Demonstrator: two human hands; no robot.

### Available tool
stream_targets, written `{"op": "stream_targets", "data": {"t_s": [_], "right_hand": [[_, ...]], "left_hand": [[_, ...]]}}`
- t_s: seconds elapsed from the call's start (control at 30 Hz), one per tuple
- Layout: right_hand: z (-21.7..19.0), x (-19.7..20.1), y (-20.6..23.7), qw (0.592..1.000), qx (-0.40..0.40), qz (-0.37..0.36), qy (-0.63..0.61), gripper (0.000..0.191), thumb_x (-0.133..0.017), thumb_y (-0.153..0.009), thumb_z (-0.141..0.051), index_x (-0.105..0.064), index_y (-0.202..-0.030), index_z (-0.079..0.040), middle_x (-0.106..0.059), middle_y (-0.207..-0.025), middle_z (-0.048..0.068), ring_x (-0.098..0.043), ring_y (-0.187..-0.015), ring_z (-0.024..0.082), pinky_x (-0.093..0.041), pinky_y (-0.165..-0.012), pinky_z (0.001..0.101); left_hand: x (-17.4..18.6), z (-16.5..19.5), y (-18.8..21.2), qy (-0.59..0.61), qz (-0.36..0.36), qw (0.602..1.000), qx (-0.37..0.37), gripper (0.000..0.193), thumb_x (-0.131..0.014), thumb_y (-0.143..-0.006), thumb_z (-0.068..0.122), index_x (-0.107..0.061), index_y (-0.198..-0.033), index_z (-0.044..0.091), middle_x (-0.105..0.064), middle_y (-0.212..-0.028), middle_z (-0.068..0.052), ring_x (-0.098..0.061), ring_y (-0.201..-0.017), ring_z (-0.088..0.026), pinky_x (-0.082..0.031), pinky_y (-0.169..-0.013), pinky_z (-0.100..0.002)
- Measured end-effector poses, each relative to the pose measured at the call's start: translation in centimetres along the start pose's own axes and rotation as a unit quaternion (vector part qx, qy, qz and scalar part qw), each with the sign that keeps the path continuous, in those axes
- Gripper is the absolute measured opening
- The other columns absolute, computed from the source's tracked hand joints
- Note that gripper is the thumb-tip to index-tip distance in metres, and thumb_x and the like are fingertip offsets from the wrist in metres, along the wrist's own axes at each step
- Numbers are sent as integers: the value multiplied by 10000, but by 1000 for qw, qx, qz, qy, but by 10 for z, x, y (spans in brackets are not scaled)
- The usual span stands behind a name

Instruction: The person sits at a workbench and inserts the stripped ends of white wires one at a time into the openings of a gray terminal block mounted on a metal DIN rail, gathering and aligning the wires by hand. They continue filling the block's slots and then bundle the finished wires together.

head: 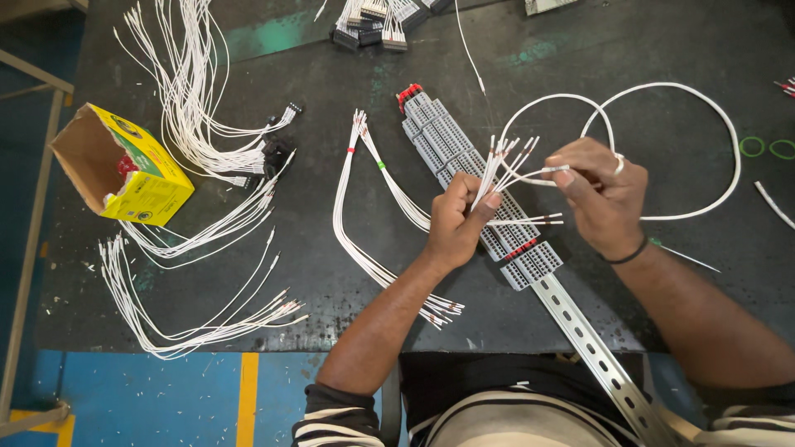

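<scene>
My left hand (457,222) is closed around a bunch of thin white wires (507,157) whose ferruled ends fan out upward and to the right. My right hand (603,194) pinches one of these wires by its tip, its white length looping (662,87) away over the table. Both hands hover just above a row of grey terminal blocks (447,141) clipped on a metal rail (592,343) that runs diagonally toward me. A ring sits on my right hand and a dark band on that wrist.
A bent bundle of white wires (364,248) lies left of the rail. More wire bundles (190,91) spread at upper left, others at lower left (182,327). An open yellow carton (124,165) stands at left. Connector blocks (373,25) sit at the top; green rubber bands (766,147) at right.
</scene>
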State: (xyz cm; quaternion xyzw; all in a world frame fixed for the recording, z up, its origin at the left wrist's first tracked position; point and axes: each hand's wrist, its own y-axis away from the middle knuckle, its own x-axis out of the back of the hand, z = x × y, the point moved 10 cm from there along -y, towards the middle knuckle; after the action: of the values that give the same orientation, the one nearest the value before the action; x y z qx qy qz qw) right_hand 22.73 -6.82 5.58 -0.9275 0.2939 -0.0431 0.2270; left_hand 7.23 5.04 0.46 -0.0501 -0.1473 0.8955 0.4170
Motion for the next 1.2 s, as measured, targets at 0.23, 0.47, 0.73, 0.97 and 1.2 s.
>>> {"op": "stream_targets", "data": {"t_s": [0.23, 0.47, 0.73, 0.97, 1.2], "right_hand": [[41, -39, 6, 976, -140, -168, -14, 131, -737, -926, -32, -782, -1044, 4, -748, -944, 91, -613, -810, 120, -458, -688, 257], [28, -5, -13, 965, -120, -48, -226, 259, -623, -958, 80, -686, -1199, 8, -656, -1285, 137, -699, -1106, 202, -559, -978, 299], [26, 6, -11, 976, -64, -25, -205, 248, -586, -1037, 53, -660, -1270, 14, -723, -1104, 151, -696, -955, 181, -576, -858, 289], [6, 30, 7, 994, 3, 73, 76, 51, -755, -1065, 17, -749, -1105, 48, -580, -746, 9, -459, -620, 37, -326, -559, 184], [12, 25, -7, 995, -53, 79, -41, 136, -701, -1024, 6, -730, -1156, 24, -722, -928, 63, -528, -651, 31, -359, -566, 180]], "left_hand": [[-3, 5, -1, -5, -27, 1000, -7, 234, -647, -1057, 248, -568, -1026, 30, -653, -822, 30, -555, -766, -5, -467, -660, -222], [-1, 6, -1, -19, -6, 1000, 0, 204, -675, -1038, 212, -572, -1013, 38, -597, -745, 57, -479, -681, 10, -394, -589, -216], [1, 11, -1, -23, 1, 1000, -11, 181, -671, -1042, 186, -571, -1016, 37, -579, -736, 63, -453, -675, 11, -376, -590, -212], [1, 13, -1, -28, 0, 999, -21, 186, -667, -1044, 191, -569, -1002, 38, -585, -731, 59, -458, -663, 11, -370, -577, -216], [1, 12, -2, -29, 3, 999, -19, 190, -672, -1044, 185, -561, -992, 39, -568, -708, 53, -440, -651, 6, -356, -569, -224]]}}
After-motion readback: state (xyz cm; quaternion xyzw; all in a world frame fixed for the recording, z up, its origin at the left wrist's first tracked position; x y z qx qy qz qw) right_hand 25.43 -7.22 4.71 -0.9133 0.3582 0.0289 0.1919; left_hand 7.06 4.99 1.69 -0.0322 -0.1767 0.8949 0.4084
